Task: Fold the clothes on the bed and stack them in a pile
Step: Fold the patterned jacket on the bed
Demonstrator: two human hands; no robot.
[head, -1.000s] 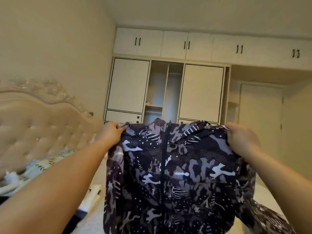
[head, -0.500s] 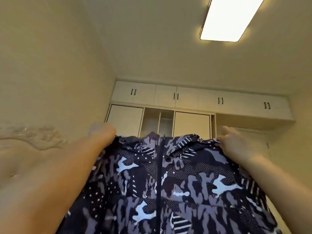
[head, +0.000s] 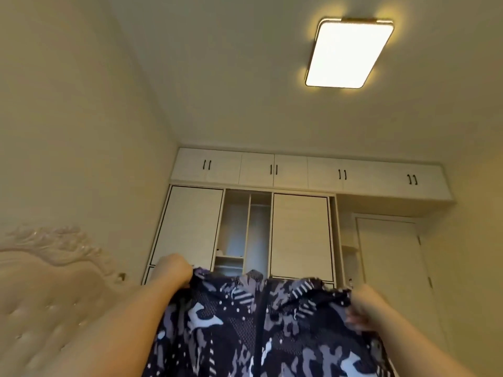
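Observation:
A dark camouflage-print zip jacket (head: 261, 330) hangs spread out in front of me, its zipper running down the middle. My left hand (head: 172, 270) grips its left shoulder and my right hand (head: 364, 306) grips its right shoulder, both held up at chest height. The lower part of the jacket runs out of the bottom of the view. The bed surface and the other clothes are out of sight.
A padded cream headboard (head: 46, 300) stands at the left. A white wardrobe (head: 299, 235) with an open middle section fills the far wall, with a closed door (head: 392, 268) to its right. A ceiling lamp (head: 348, 53) glows overhead.
The view has tilted upward from the bed toward the ceiling. Both hands have kept their grip on the jacket's shoulders and sit lower in the frame.

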